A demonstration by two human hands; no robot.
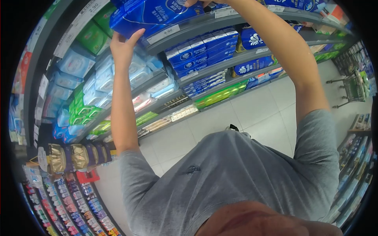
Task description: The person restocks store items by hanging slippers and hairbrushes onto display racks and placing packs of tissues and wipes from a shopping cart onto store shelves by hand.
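A large blue pack of Vinda tissues (153, 13) is at the top of the view, by the edge of an upper shelf. My left hand (125, 44) grips its lower left corner, thumb apart from the fingers, which are partly behind the pack. At the pack's upper right, my right hand (199, 3) has its fingertips on the blue wrapper; the frame's top edge cuts off part of this hand. Below the pack, a price label (163, 34) reading 9.90 runs along the shelf edge.
Lower shelves carry blue tissue packs (202, 51), light blue wipes (100, 84) and green packs (82, 110). Gold and purple packages (75, 157) stand at the left. A shopping cart (352, 88) is in the aisle at right. More stocked shelves (75, 200) lie at lower left.
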